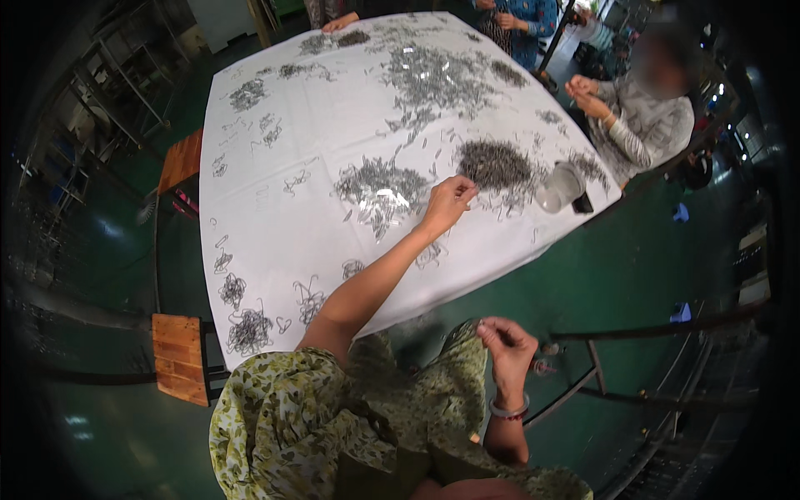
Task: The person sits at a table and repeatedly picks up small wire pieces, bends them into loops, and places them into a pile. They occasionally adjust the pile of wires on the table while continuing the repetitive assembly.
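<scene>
My left hand (451, 202) reaches out over the white-covered table (283, 212), its fingers pinched at the near-left edge of a dense heap of small dark pieces (495, 165). Whatever lies between those fingertips is too small to make out. To the left of that hand spreads a looser pile of small shiny grey pieces (383, 193). My right hand (510, 343), with a bracelet at the wrist, is held up off the table's near edge, above my lap. Its thumb and fingers are pressed together, and anything in them is too small to name.
A clear round plastic container (561, 185) stands near the table's right corner. Tangled dark wire-like loops (250, 332) lie at the near left, and a wide grey pile (437, 79) at the far side. A person (642, 108) works at the right; others stand beyond. Wooden stools (180, 357) stand left.
</scene>
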The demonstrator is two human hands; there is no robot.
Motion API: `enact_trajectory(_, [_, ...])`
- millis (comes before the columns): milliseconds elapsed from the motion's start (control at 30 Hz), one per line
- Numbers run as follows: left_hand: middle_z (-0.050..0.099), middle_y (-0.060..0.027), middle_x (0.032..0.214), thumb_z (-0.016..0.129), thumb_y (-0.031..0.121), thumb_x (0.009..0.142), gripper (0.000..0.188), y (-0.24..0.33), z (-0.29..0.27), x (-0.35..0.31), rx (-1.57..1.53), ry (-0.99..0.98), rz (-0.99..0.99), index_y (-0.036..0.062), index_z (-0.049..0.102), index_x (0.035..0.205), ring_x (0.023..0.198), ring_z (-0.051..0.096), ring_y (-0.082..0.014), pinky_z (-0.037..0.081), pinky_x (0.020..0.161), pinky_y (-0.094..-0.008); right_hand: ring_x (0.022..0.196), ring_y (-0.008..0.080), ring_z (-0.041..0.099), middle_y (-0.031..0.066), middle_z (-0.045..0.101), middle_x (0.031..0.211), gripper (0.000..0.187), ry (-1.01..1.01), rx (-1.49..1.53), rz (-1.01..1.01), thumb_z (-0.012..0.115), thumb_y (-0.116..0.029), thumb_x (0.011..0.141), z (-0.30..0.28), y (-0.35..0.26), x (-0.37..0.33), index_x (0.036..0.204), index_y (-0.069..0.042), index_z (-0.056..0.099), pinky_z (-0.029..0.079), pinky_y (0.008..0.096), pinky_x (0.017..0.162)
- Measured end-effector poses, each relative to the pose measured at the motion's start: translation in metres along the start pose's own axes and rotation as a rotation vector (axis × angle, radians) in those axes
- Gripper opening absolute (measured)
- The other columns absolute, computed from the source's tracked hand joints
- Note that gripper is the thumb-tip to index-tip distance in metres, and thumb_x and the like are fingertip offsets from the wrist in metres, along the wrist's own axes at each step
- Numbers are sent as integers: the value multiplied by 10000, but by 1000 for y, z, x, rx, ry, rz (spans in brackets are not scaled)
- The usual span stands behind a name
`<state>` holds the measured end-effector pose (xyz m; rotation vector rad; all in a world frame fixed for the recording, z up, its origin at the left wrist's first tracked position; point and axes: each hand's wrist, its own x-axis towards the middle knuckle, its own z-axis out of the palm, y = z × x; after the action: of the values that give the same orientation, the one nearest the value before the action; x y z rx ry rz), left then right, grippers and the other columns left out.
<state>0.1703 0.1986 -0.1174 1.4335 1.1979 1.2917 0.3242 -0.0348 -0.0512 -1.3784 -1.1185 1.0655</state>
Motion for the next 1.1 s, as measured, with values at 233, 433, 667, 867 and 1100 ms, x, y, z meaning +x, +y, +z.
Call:
enact_trajectory(233, [652,-76,890,627,66,879,135,78,-14,-153,-361,-251,-65,-34,601,966,802,621,-123,525,734,-260,617,69,544,56,657,752,150,-17,168,5,668,-1,811,5,20,17,943,72,672,435,192,550])
enact_trajectory(433, [638,-76,925,686,32,794,103,94,-16,-186,95,-105,279,27,642,886,883,609,-184,480,771,-294,652,101,581,93,664,790,148,18,278,-115,648,52,812,18,19,19,956,85,665,461,204,566])
enact_trajectory(667, [625,-74,949,686,63,801,104,92,-20,-195,174,40,250,35,639,889,889,606,-194,475,782,-309,657,98,575,88,657,780,130,8,251,-158,647,68,807,31,12,14,934,73,671,452,199,566])
enact_trajectory(867, [620,-85,948,688,63,801,121,83,-29,-204,105,102,198,29,625,899,885,605,-194,473,782,-306,648,90,567,69,655,786,122,-65,161,-185,658,57,807,45,11,11,927,59,677,448,195,568])
enact_trajectory(1100, [640,-95,955,624,2,834,100,75,-38,-208,-53,167,232,14,582,924,877,623,-212,504,748,-301,641,96,578,96,666,829,155,-154,173,-214,653,106,784,55,9,11,932,63,670,464,192,555])
